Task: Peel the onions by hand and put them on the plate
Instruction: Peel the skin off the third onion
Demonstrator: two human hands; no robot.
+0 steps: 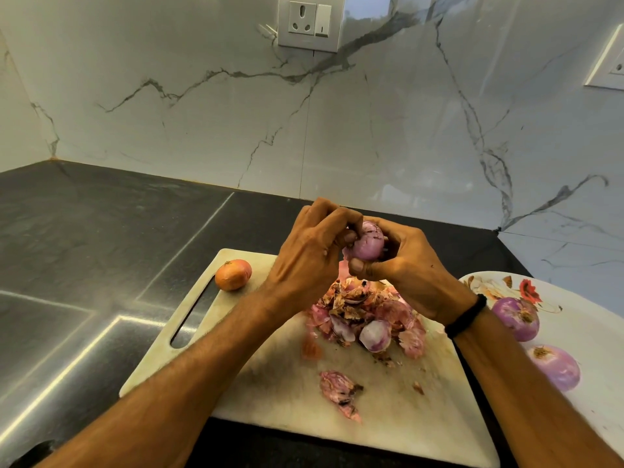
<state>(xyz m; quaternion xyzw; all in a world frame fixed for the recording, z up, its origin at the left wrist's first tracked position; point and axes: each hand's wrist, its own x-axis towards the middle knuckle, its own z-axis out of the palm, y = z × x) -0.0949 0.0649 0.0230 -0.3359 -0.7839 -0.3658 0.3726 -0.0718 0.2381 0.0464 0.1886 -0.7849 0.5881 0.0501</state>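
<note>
Held onion point(368, 244) is gripped between both hands, raised above the far part of the cutting board point(270, 383), directly over the peel pile point(368, 315). Right hand point(401, 265) is curled round it from the right and below, thumb pressed at its near underside. Left hand point(304, 261) is curled at its upper left, fingertips pinching at the skin. Whether a flap is actually caught cannot be told. Mostly glossy purple is shown, with dark flecks near the top, so peeling is judged nearly done. Stem-root axis cannot be read, as the ends are covered by fingers.

Key relation: plate point(574, 319) lies to the right of the held onion and nearer the body, well apart from it. Right hand is the nearer one and carries the load, so the transfer is judged a right-hand move once the left lets go. Far peeled onion point(515, 318) and near peeled onion point(553, 366) are set on the plate's left part.

Unpeeled onion point(233, 274) sits at the board's far-left corner, beside the handle slot, nearer the left hand. Loose peel scrap point(339, 391) lies on the board's near part, apart from the pile.

Board and plate are laid on a dark stone countertop point(101, 248). Veined marble backsplash point(371, 130) stands behind, with a wall socket point(309, 23) set in it.
</note>
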